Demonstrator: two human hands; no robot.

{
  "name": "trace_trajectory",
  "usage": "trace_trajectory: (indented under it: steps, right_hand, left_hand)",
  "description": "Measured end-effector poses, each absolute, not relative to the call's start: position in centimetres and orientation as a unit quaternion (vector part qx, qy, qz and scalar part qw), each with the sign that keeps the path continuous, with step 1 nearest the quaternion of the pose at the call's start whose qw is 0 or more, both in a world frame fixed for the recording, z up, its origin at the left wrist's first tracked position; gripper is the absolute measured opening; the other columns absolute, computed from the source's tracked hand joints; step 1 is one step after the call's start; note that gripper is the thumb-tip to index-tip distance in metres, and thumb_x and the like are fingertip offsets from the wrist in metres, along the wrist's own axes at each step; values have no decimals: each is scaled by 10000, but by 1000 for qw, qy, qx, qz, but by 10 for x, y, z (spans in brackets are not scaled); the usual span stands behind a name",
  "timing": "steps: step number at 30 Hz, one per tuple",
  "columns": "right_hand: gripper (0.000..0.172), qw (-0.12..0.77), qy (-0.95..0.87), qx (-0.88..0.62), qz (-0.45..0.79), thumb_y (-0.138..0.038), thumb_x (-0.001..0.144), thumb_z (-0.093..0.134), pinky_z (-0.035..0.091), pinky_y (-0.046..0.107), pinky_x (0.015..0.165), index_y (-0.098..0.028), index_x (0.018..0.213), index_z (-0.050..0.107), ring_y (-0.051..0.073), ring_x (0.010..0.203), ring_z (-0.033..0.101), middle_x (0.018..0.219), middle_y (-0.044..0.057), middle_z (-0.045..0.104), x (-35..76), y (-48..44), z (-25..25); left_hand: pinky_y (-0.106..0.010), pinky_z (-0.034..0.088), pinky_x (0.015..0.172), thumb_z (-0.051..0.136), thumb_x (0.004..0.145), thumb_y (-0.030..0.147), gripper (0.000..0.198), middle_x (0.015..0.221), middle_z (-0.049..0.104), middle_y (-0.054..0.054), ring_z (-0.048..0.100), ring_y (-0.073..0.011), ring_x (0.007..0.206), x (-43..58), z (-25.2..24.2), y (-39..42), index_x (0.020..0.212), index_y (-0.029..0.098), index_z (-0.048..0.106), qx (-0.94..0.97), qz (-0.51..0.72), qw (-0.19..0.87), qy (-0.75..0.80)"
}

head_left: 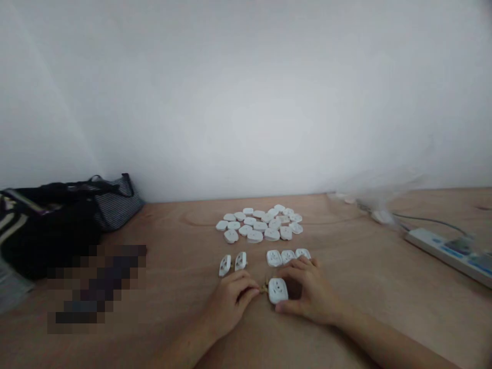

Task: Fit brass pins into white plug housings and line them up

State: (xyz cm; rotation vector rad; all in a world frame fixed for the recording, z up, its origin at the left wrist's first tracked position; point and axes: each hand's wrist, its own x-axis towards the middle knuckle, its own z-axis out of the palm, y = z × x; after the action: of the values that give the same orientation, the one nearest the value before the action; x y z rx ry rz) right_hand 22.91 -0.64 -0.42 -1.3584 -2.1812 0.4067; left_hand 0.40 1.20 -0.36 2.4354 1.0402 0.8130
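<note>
White socket faceplate (277, 290) cupped by the right grip

The right grip (307, 292) is closed around the faceplate, fingers arched over its far side and thumb pressed to its near edge. The faceplate sits on the plywood desk (184, 266), between both grips. The left grip (229, 303) is curled, its fingers together, and its fingertips reach small brass metal parts (264, 289) at the faceplate's left edge; whether they pinch those parts, I cannot tell. Just ahead of the left grip lie two white socket pieces (232, 264), side by side. Three round-cornered faceplates (287, 257) sit in a row just past the right grip's fingers. Farther ahead of both grips is a loose cluster of white socket parts (259, 224). Well to the right of the right grip lies a white power strip (448, 255) with its cable, and a dark bag (69, 225) sits well left of the left grip, beside a pixelated patch (96, 287).
</note>
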Motion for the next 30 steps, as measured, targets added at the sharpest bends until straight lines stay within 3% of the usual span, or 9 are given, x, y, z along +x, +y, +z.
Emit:
trace_trajectory:
  steps: [4,10,18,24,30]
  right_hand:
    - [618,253,-818,-492,156,-626,545,734,290,402,848,-354,1088,619,267,965,501,1058,19,623,229,-4,-8]
    - [547,236,-831,-480,151,-595,617,701,294,425,860,-340,1097,631,285,1014,485,1138,49,594,230,-4,-10]
    - [479,276,-830,-468,130,-558,639,706,290,414,838,-332,1054,629,258,954,500,1038,27,623,229,-7,-11]
    - [447,293,-826,-463,127,-558,635,709,292,399,799,-287,983,638,247,873,501,911,30,641,224,-9,-11]
    - [405,322,-820,-452,142,-528,643,711,280,371,766,-275,950,634,231,847,500,865,15,637,217,-14,-10]
  left_hand:
    - [-265,474,720,517,859,152,172,806,642,-42,606,-165,768,-8,2,12,790,167,673,882,250,197,349]
    - [-262,460,716,644,767,173,89,879,593,-35,580,-164,779,-12,7,8,854,175,663,882,213,197,371]
    - [-226,431,661,552,808,85,110,800,583,-15,560,-143,735,2,-2,6,749,160,607,875,228,218,368]
    - [-246,456,669,498,864,151,86,771,614,-17,585,-155,726,6,2,3,837,162,579,818,334,240,403]
    - [-240,483,689,533,860,155,130,792,673,-20,626,-155,748,13,-1,-1,875,178,660,809,366,271,372]
